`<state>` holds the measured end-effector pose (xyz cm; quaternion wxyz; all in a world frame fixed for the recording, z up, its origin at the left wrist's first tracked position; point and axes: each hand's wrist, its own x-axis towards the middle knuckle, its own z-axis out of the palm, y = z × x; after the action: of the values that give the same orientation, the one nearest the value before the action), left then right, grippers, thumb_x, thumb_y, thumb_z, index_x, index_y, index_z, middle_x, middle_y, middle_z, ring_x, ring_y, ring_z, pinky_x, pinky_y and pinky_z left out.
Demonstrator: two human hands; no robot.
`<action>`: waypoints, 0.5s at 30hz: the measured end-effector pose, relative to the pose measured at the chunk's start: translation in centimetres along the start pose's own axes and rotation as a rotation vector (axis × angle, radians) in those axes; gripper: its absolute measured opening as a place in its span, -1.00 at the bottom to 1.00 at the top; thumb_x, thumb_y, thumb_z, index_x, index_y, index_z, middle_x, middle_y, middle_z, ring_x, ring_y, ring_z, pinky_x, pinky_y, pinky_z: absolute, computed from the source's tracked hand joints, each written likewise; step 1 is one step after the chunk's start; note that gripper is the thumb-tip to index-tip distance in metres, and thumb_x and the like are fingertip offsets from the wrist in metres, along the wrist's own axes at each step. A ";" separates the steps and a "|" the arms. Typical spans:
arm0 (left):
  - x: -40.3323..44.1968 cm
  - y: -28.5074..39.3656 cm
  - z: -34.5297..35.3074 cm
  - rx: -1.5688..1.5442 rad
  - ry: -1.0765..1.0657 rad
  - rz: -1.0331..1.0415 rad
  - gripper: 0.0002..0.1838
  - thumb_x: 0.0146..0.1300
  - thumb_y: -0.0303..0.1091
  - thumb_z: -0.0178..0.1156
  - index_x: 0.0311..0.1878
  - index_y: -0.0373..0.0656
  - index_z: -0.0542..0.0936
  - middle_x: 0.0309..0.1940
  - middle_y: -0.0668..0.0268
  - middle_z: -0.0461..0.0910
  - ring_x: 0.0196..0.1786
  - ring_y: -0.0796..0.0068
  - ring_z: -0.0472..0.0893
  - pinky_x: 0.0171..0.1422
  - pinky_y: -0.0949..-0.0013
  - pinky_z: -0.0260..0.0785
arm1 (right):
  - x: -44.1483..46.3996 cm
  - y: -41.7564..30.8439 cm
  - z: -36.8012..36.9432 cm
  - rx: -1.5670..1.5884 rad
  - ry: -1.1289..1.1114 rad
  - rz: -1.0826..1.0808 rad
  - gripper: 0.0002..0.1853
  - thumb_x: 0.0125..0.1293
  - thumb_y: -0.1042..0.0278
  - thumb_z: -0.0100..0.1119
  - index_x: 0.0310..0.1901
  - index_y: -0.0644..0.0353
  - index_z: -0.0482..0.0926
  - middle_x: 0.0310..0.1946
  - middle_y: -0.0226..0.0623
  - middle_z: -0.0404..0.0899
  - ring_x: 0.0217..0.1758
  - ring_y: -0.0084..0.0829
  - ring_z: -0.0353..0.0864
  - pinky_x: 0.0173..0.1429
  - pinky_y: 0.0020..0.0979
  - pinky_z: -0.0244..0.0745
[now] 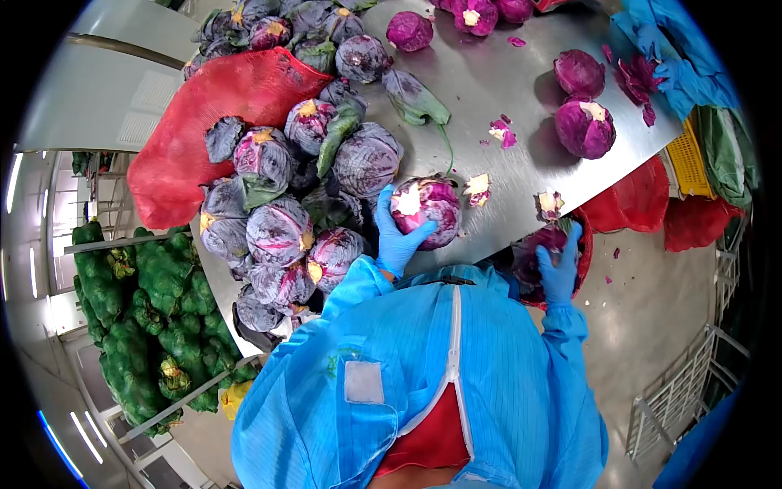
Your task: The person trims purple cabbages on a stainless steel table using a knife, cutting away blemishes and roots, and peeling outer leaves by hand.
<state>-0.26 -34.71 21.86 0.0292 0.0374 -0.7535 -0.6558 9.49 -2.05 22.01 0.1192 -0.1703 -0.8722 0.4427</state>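
Observation:
My left hand (pixel 397 241), in a blue glove, is closed around the near left side of a red cabbage (pixel 437 210) with a pale cut stem, on the steel table (pixel 497 196). Beyond the table's near edge my right hand (pixel 560 267), also gloved, has its fingers apart and seems to hold nothing. Below it are dark purple leaves (pixel 531 259) in a red-rimmed container (pixel 583 259). A cut stem piece (pixel 551 203) lies at the table edge close to my right fingers. Another stem piece (pixel 478 189) rests beside the cabbage.
Untrimmed red cabbages (pixel 368 160) are heaped at left with a red mesh sack (pixel 220 114). Peeled cabbages (pixel 585 129) stand at right. A co-worker's gloved hand (pixel 666 73) touches purple leaves (pixel 638 78). Green-bagged produce (pixel 155 318) stands at left, a metal rack (pixel 672 399) at right.

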 end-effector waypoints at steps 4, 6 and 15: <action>-0.6 1.9 1.1 0.357 -0.106 0.208 0.28 -0.25 0.01 0.64 0.49 -0.21 0.08 0.39 0.04 0.13 0.42 0.10 0.18 0.53 0.14 0.03 | 1.2 -8.3 4.2 0.388 -0.466 0.207 -0.09 0.14 0.26 0.48 0.50 0.07 0.18 0.39 -0.25 0.36 0.20 -0.43 0.51 0.25 -0.37 0.45; -1.0 2.7 1.2 0.480 -0.141 0.282 0.29 -0.27 0.11 0.63 0.48 -0.22 0.09 0.39 0.01 0.12 0.44 0.05 0.14 0.55 0.10 -0.01 | 1.7 -9.0 7.4 0.319 -0.414 -0.221 -0.22 0.12 0.19 0.46 0.39 0.08 0.35 0.27 -0.20 0.43 0.17 -0.28 0.54 0.24 -0.33 0.46; -1.5 3.2 1.2 0.438 -0.200 0.278 0.36 -0.39 0.31 0.59 0.46 -0.19 0.16 0.41 0.02 0.11 0.47 -0.01 0.09 0.57 0.03 -0.05 | 2.1 -11.3 8.4 0.086 -0.487 -0.167 -0.61 0.10 0.11 0.37 -0.09 0.09 0.54 -0.12 -0.19 0.47 -0.05 -0.19 0.58 -0.01 -0.21 0.49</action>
<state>1.04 -32.94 24.91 0.0359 -0.1259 -0.8743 -0.4675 2.39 -13.61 26.47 -0.0510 0.0192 -0.8667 0.4958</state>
